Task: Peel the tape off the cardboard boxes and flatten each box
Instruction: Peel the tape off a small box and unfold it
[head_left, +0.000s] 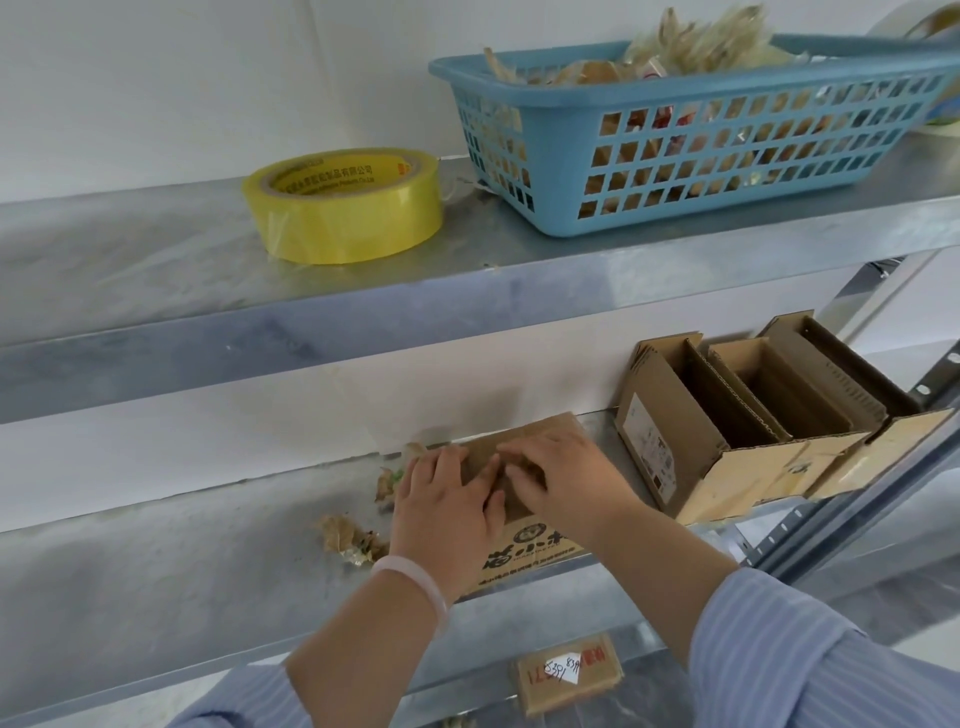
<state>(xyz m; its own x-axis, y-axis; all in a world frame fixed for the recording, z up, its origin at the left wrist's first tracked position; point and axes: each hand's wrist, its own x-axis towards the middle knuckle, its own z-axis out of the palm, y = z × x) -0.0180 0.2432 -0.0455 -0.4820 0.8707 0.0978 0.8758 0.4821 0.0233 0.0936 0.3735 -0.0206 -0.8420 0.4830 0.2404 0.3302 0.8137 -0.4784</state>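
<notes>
A small brown cardboard box (535, 553) with black printed characters lies on the middle metal shelf (156, 582). My left hand (447, 504) and my right hand (566, 480) rest side by side on its top, fingers curled and pressing at the middle seam. Whether tape is pinched between the fingers is hidden. Crumpled scraps of peeled tape (350, 538) lie on the shelf just left of the box. To the right stands an opened cardboard box (670, 452) with flaps up, and more opened boxes (831, 384) behind it.
A yellow tape roll (345, 208) sits on the upper shelf beside a blue plastic basket (675, 140) filled with crumpled tape. A small taped box (569, 673) with a white label lies on the lower shelf. A perforated metal upright (810, 525) runs at right.
</notes>
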